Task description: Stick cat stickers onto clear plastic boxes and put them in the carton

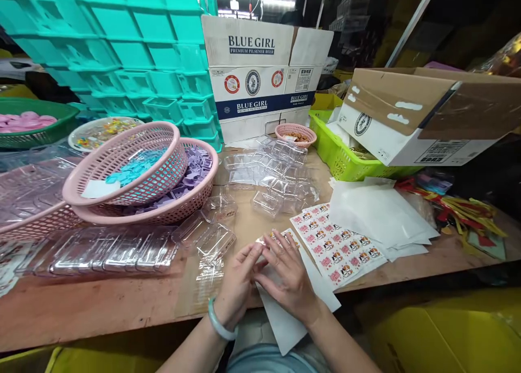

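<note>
Over a nearly bare white sticker sheet (315, 297) at the table's front edge, my two hands meet at the fingertips. My left hand (238, 278), with a pale green bangle on the wrist, is closed in a pinch; whatever is between its fingertips is too small to make out. Fingers stretched out, my right hand (290, 278) lies above the sheet, its thumb close to the left fingers. A few cat stickers show at the sheet's far end, past my fingers. Just right is a full sheet of cat stickers (336, 245). Clear plastic boxes (215, 242) lie left of my hands.
Pink baskets (203, 191) hold blue and purple pieces at left, behind a row of clear boxes (109, 251). More clear boxes (280, 172) lie ahead. Blank white sheets (370, 210), a green crate (337, 156) and cartons (252, 63) stand right and behind.
</note>
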### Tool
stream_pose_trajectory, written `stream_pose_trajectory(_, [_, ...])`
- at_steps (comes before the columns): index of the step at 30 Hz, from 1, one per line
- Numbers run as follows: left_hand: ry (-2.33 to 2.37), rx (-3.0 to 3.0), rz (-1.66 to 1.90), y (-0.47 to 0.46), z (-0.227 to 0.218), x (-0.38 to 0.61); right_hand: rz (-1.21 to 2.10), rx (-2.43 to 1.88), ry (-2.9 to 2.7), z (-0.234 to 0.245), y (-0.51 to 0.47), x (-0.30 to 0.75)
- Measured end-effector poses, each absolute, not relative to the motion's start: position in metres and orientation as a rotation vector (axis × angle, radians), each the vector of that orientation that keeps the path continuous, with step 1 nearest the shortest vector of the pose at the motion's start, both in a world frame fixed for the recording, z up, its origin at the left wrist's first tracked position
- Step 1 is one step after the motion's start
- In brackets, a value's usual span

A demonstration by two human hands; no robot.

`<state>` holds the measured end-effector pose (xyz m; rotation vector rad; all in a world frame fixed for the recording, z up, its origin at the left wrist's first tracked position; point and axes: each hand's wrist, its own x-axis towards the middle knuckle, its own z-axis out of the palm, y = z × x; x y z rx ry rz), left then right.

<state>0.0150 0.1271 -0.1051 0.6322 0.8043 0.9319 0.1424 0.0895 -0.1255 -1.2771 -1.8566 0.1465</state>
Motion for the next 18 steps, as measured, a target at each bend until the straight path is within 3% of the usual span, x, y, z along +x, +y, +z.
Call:
stream_pose_trajectory(7, [0.872, 1.061, 0.792, 0.145, -0.116, 0.021, 0.981, -1.323, -0.847, -0.132, 0.099, 0.167])
stream_pose_trajectory(12, [1.228, 1.892, 1.142, 0.194, -0.124, 0.033, 0.774, -1.209, -0.431, -0.124, 0.112, 0.199])
stream_pose_trajectory(18, [1.231, 2.465, 0.716, 0.258, -0.127, 0.027, 0.716, -1.256, -0.690, -0.118, 0.109, 0.198])
